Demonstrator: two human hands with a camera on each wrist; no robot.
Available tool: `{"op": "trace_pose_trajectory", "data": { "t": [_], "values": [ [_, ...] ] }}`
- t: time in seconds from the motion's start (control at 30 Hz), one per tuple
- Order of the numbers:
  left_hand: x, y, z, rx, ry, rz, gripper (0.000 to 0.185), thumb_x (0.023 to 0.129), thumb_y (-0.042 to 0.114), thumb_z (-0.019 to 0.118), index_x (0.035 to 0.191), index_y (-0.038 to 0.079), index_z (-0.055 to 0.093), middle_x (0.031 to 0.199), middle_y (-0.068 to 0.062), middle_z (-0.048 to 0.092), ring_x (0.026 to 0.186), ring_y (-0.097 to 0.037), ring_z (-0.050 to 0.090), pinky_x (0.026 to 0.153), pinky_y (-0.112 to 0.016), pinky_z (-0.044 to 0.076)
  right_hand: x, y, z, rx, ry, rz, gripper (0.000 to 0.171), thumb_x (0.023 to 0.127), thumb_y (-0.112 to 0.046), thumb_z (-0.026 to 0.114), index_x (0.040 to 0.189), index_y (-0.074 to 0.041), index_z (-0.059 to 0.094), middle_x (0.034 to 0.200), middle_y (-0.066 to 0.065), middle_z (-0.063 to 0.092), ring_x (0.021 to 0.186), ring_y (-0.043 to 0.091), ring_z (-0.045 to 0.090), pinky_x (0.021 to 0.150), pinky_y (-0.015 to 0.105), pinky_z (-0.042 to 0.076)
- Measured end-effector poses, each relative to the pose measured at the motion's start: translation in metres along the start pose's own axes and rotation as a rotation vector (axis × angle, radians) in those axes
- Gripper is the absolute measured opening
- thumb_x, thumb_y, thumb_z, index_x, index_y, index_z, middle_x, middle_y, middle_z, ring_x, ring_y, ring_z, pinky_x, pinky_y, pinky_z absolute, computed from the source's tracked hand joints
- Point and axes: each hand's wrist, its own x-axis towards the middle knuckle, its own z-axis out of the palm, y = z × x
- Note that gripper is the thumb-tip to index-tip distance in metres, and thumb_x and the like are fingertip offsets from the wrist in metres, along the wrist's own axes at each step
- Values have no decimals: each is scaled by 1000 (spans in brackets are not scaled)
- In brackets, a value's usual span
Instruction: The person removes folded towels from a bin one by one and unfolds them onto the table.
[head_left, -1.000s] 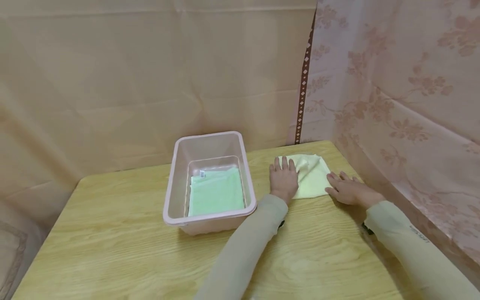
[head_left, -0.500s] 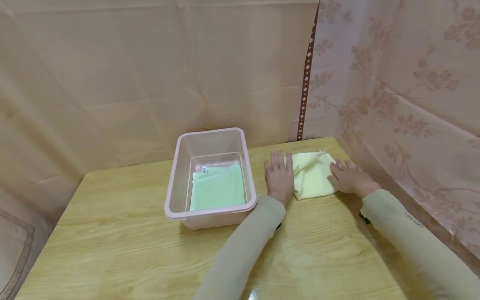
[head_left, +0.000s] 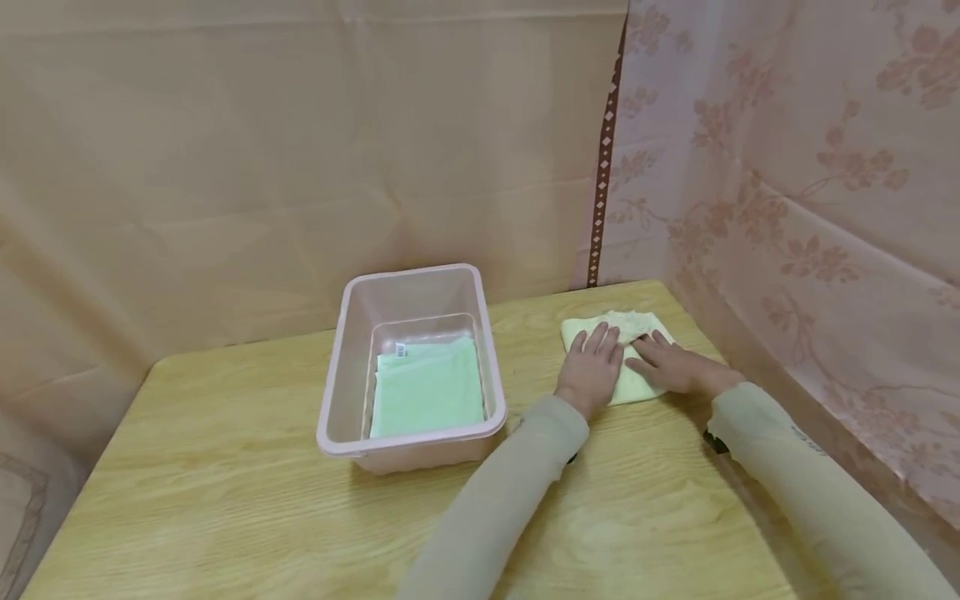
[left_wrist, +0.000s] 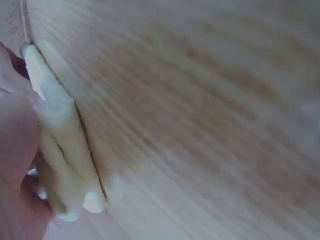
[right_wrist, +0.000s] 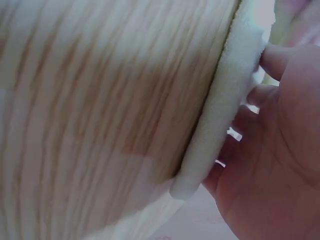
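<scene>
A pale yellow folded cloth lies at the right back of the wooden table, its top a little rumpled toward the far edge. My left hand rests on its left part with straight fingers pointing away from me. From the right, my right hand lies on the cloth, fingertips close to the left hand. In the left wrist view the folded edge of the cloth shows layers beside the palm. The right wrist view shows a thick rounded edge of the cloth with the right fingers touching its top.
A pink plastic basin stands left of the hands, holding a folded green cloth with a white tag. The wooden table ends at a beige curtain behind and a floral pink curtain at the right.
My left hand has moved from the cloth's left side to the right, onto it. My right hand has shifted left over the cloth, so both hands are now close together.
</scene>
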Motion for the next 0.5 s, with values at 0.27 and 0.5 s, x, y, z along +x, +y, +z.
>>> {"op": "trace_pose_trajectory", "data": {
  "t": [0.27, 0.5],
  "values": [
    [1, -1, 2, -91, -166, -152, 61, 109, 50, 18, 164, 31, 2, 170, 6, -13, 155, -21, -11, 122, -47, 11, 3, 0, 0, -20, -25, -22, 74, 112, -42, 29, 156, 14, 9, 162, 34, 0, 145, 58, -7, 113, 71, 0],
    [-2, -5, 5, 12, -198, -281, 72, 105, 61, 14, 165, 23, 1, 170, -2, -12, 155, -25, -11, 122, -53, 1, 1, -1, 0, -4, -14, -22, 73, 112, -41, 30, 156, 12, 7, 163, 33, -2, 146, 56, -7, 112, 73, -1]
  ]
}}
